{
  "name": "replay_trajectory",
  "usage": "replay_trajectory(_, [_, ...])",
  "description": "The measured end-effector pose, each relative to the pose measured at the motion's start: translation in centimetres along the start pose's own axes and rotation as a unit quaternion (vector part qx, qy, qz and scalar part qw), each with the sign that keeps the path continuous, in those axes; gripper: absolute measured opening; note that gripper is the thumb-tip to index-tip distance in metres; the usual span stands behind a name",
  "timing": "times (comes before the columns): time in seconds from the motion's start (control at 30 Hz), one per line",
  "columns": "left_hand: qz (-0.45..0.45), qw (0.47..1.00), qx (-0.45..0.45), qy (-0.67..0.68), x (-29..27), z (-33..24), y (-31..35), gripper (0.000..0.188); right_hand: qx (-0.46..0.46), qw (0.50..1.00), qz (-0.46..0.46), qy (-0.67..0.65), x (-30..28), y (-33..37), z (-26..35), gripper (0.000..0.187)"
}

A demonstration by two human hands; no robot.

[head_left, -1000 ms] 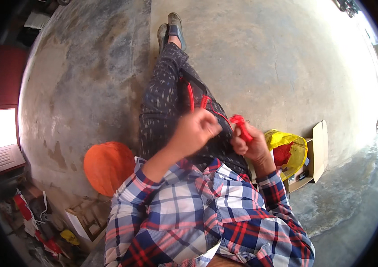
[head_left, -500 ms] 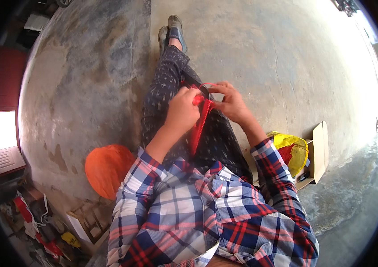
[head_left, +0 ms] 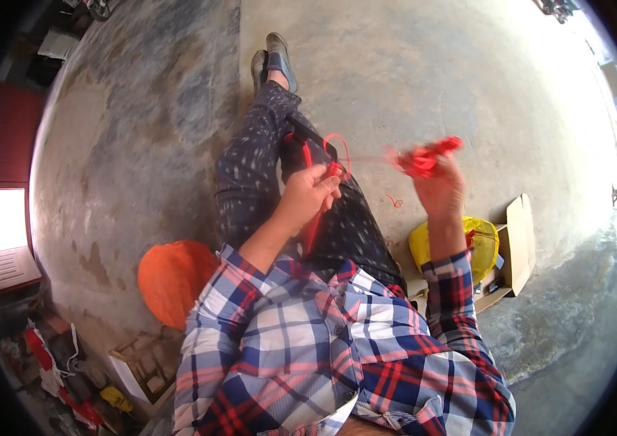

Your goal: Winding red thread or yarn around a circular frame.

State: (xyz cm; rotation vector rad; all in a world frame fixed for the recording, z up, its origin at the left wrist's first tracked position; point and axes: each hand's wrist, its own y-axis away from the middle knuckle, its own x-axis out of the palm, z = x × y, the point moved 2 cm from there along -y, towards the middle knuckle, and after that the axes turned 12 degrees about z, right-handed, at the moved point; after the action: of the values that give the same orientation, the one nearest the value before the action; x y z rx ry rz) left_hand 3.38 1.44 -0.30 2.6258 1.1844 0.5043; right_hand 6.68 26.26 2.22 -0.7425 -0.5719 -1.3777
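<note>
My left hand is over my lap, its thumb and fingers pinched on a small red cord knot. A loop of red cord arches up beside it. Below this hand a narrow red strip hangs along my thigh. Out to the right, my right hand is closed on a bunched red bundle, blurred by motion, so I cannot tell its kind. A faint thin line runs between the two hands. Across my legs, just beyond the left hand, lies a black strap.
A yellow bag with something red in it stands by an open cardboard box on my right. To my left are an orange rounded object and a wooden frame. A red scrap lies on the concrete floor.
My right hand has swung away to the right with the red bundle. My left hand remains over my lap, slightly lower, holding the cord. The red scrap on the floor now shows.
</note>
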Motion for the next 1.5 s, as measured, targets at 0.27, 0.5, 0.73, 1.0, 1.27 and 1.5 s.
replay_trajectory(0.27, [0.001, 0.99, 0.058, -0.132, -2.6, 1.8, -2.3, 0.02, -0.07, 0.99, -0.105, 0.06, -0.9, 6.5, 7.2, 0.016])
replay_trajectory(0.5, [-0.024, 0.982, 0.067, -0.174, -1.6, 3.5, -2.6, 0.017, 0.194, 0.951, -0.04, 0.239, 0.1, 2.7, -7.1, 0.032])
replay_trajectory(0.73, [-0.026, 0.987, 0.051, -0.15, -1.1, 3.3, -2.3, 0.019, 0.225, 0.912, -0.029, 0.341, 2.7, 2.3, -8.3, 0.014])
replay_trajectory(1.0, [-0.05, 0.985, 0.08, -0.143, -1.1, 4.0, -2.8, 0.029, 0.2, 0.878, 0.101, 0.422, 7.8, 2.3, -7.7, 0.021])
replay_trajectory(1.27, [-0.236, 0.898, 0.245, -0.28, 0.7, -1.6, -0.9, 0.03, 0.214, 0.905, 0.141, 0.34, 8.0, 1.0, -1.6, 0.017])
replay_trajectory(1.5, [-0.144, 0.971, -0.075, 0.178, -2.6, 0.1, -3.3, 0.024, 0.098, 0.698, 0.114, 0.7, 1.9, -4.1, -8.4, 0.013])
